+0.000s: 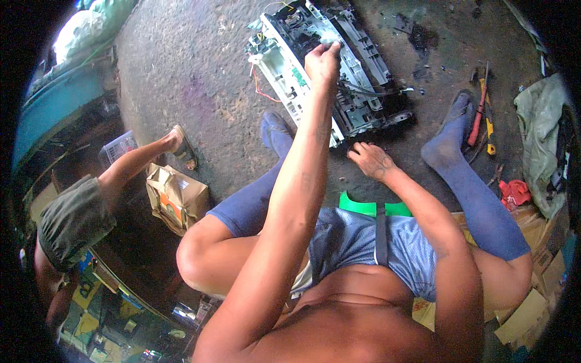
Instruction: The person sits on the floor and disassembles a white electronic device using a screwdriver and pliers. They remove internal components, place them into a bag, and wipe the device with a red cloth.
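A partly stripped machine (354, 66) lies on the rough grey floor (200, 72) in front of you, set aslant, its far end tipped toward the left. Its long frame is pale grey-white, with slots and ribs down the sides and a dark, cluttered channel between; the near end is blackened. A red wire (261, 88) loops out from its left side, and a yellow wire (279, 6) curls at the far end.

Your left hand (324, 63) is closed over the middle of the machine, thumb uppermost; whether it grips a part cannot be told. Your right hand (370, 160), fingers bent, is just beside the near end; contact or a hold cannot be made out.

Your legs, in blue socks (478, 175), spread to either side of the near end, the left foot close to the frame, the right well apart. Open floor runs broadly from the machine's left edge toward a teal ledge (69, 109). On the right, a narrower stretch with a dark stain (423, 37) reaches to a red-handled tool (477, 121) and a yellow-handled tool (489, 130). Farther left, a paper bag (178, 196) stands near another person's leg (136, 158).
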A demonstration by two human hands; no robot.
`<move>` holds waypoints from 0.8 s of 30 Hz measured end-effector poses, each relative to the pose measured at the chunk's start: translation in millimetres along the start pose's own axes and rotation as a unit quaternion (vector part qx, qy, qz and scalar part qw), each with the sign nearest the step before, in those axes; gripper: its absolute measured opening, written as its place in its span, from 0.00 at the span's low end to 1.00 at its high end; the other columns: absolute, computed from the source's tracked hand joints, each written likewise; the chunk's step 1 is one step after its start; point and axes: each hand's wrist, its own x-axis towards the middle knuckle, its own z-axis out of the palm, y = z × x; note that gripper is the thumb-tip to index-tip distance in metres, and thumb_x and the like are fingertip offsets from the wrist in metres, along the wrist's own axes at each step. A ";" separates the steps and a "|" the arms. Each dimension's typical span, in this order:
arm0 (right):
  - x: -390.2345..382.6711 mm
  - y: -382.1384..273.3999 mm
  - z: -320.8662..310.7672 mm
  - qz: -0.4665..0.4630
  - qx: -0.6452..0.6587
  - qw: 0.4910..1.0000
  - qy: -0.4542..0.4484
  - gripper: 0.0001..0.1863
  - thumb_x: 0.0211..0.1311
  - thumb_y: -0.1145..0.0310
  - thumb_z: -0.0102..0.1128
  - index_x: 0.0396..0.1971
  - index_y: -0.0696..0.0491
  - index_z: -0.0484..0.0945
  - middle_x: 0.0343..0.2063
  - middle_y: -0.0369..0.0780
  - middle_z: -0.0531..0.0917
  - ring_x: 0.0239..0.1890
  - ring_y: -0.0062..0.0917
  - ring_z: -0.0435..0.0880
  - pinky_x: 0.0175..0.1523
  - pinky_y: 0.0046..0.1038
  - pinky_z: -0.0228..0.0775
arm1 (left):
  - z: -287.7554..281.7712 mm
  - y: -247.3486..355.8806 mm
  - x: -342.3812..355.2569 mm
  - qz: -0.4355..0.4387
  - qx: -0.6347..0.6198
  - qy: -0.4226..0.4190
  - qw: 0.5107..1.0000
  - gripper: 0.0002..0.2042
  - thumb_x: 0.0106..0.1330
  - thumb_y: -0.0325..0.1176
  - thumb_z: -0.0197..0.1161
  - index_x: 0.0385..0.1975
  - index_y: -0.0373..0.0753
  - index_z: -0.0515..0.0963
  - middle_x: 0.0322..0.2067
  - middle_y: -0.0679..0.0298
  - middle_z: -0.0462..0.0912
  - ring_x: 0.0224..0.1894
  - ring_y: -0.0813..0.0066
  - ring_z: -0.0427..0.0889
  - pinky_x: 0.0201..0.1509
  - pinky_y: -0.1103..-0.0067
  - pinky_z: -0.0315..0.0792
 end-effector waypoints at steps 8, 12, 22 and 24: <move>-41.8 18.9 -79.4 0.190 0.275 0.939 -0.079 0.10 0.70 0.71 0.53 0.48 0.54 0.74 0.32 0.49 0.85 0.40 0.50 0.85 0.45 0.46 0.76 | -12.2 -42.1 -64.5 0.018 -0.085 -0.014 0.996 0.10 0.68 0.34 0.69 0.39 0.33 0.87 0.29 0.72 0.84 0.29 0.85 0.75 0.34 0.83 0.68; -33.1 30.6 -95.6 0.246 0.329 0.911 0.024 0.10 0.71 0.66 0.53 0.47 0.55 0.72 0.27 0.46 0.82 0.33 0.41 0.85 0.40 0.41 0.75 | -21.3 -39.4 -57.8 0.066 -0.066 -0.052 0.994 0.11 0.68 0.35 0.70 0.38 0.33 0.86 0.25 0.73 0.82 0.26 0.85 0.73 0.31 0.83 0.67; 93.1 50.5 -172.2 0.277 0.645 0.624 0.344 0.18 0.79 0.56 0.53 0.53 0.55 0.78 0.25 0.26 0.65 0.24 0.11 0.63 0.27 0.20 0.62 | -17.0 -3.2 -64.2 0.202 0.209 -0.063 0.955 0.11 0.65 0.39 0.71 0.41 0.40 0.89 0.29 0.58 0.90 0.31 0.75 0.88 0.40 0.77 0.78; 122.4 49.7 -167.9 0.286 0.557 0.718 0.305 0.18 0.74 0.53 0.60 0.47 0.53 0.80 0.25 0.29 0.75 0.23 0.13 0.71 0.23 0.21 0.66 | -14.7 -2.8 -67.2 0.230 0.215 -0.079 0.946 0.12 0.65 0.40 0.70 0.41 0.39 0.89 0.30 0.56 0.90 0.31 0.72 0.89 0.40 0.75 0.79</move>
